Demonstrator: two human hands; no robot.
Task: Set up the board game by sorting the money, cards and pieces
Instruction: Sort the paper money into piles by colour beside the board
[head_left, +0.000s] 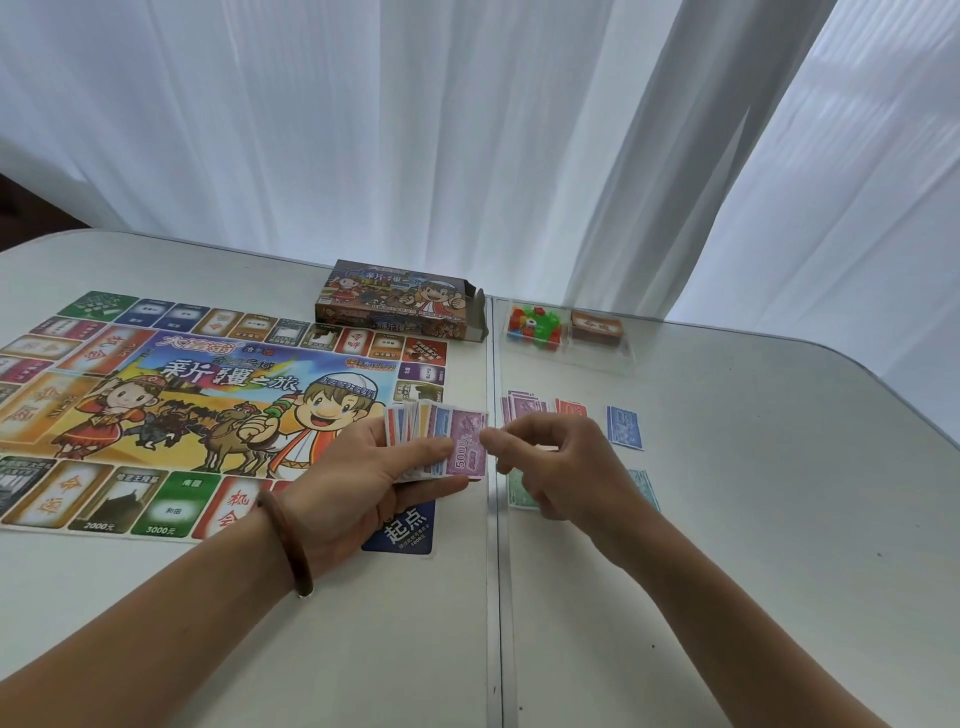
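Head view: my left grip (363, 467) was curled round a fanned stack of play notes (415, 434), thumb across the front, at centre frame over the lower-right corner of the game board (208, 395). The fan prob. served to show every colour at once. The front note, a purple 5000 note (470, 441), stuck out toward the right grip (561, 467). That grip had its fingers curled and its thumb tip at the note's right edge. I couldn't tell whether it had the note pinched or was only touching it.

Sorted money lay right of centre, by colour: purple pile (522, 405), red pile (570, 408) and blue pile (625, 427) in a row, w/ a green pile (519, 493) and teal pile (647, 488) lower, both partly hidden by the right grip. Separate piles kept denominations apart, so I judged the 5000 belonged on the purple one, just above the grip.

The pieces tray (535, 322) and card deck (597, 327) sat upper right of centre, near the table's far edge and well apart from the notes. The box (395, 301) stood at the board's upper-right corner, flap open.

A seam (493, 571) ran down the table (727, 519) between board and piles. The table edge curved off at right of frame. Bare surface at lower right left room for more piles. I figured the route to the purple pile was short, w/ nothing in between.
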